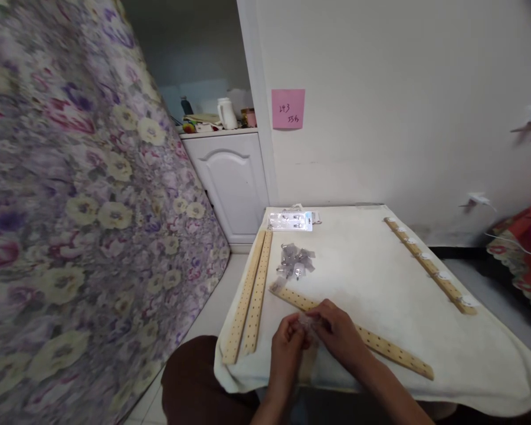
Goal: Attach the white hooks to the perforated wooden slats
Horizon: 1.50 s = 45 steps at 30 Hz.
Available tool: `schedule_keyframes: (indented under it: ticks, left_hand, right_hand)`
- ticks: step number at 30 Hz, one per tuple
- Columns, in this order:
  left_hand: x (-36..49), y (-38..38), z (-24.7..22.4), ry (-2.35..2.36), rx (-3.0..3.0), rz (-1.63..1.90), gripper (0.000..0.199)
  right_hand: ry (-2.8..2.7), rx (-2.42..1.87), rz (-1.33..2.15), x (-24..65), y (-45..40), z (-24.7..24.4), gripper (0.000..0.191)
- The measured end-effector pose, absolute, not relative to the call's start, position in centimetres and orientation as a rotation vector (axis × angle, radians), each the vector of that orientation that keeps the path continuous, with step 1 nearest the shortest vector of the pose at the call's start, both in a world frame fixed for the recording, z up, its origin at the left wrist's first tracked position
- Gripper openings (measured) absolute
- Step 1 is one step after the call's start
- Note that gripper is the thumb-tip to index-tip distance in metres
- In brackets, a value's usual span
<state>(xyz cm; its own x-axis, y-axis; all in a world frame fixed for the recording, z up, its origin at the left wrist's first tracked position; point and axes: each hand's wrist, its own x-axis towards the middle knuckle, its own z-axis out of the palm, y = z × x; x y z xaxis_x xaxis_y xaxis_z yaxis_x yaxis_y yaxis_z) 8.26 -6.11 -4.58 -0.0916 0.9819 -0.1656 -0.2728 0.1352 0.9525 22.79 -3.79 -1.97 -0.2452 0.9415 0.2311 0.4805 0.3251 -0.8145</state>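
Note:
My left hand [288, 342] and my right hand [336, 330] meet near the front of the table, fingers pinched on a small clear plastic bag [307, 320]. What the bag holds is too small to make out. Beneath and behind my hands a wooden strip with rows of holes [393, 349] lies slantwise, partly covered by the right hand. A pile of small clear bags with metal pieces [294, 260] lies beyond it. Two more perforated strips [248, 295] rest side by side at the left.
At the right edge lies a wooden strip [442, 284] bearing several pale packets. A clear blister pack [289, 221] sits at the table's back left. The cloth-covered table [349, 254] stands against a wall with a pink note [288, 109]. A floral curtain [92, 206] hangs at left.

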Motion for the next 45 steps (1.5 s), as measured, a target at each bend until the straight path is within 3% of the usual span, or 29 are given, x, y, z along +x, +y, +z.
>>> schedule_keyframes:
  ticks: [4, 10, 13, 19, 25, 31, 45]
  left_hand:
    - [8.1, -6.3, -4.3, 1.180, 0.796, 1.297, 0.037]
    - [8.3, -6.3, -3.9, 1.146, 0.782, 1.292, 0.034]
    - [8.2, -6.3, -3.9, 1.143, 0.819, 1.272, 0.030]
    - [7.6, -6.1, -4.3, 1.184, 0.882, 1.263, 0.027]
    - [6.4, -5.8, -4.8, 1.290, 0.968, 1.263, 0.038]
    - [4.9, -6.1, -4.8, 1.613, 1.461, 1.218, 0.030]
    - [4.4, -5.0, -6.4, 1.747, 1.902, 1.004, 0.037]
  right_hand:
    - [-1.690, -1.362, 0.815, 23.9, -3.9, -2.8, 0.022]
    - [-1.442, -1.279, 1.349, 23.0, -4.2, -3.9, 0.023]
    - [-1.341, -1.221, 1.442, 22.3, -4.0, -4.2, 0.019]
    - [-1.426, -1.170, 1.426, 22.3, -2.4, -4.0, 0.022]
    - [-1.592, -1.261, 1.270, 22.2, 1.1, -4.2, 0.028]
    - [-1.658, -1.331, 1.109, 21.3, 4.6, -5.0, 0.026]
    - [-1.699, -1.329, 1.162, 19.0, 6.9, -6.3, 0.033]
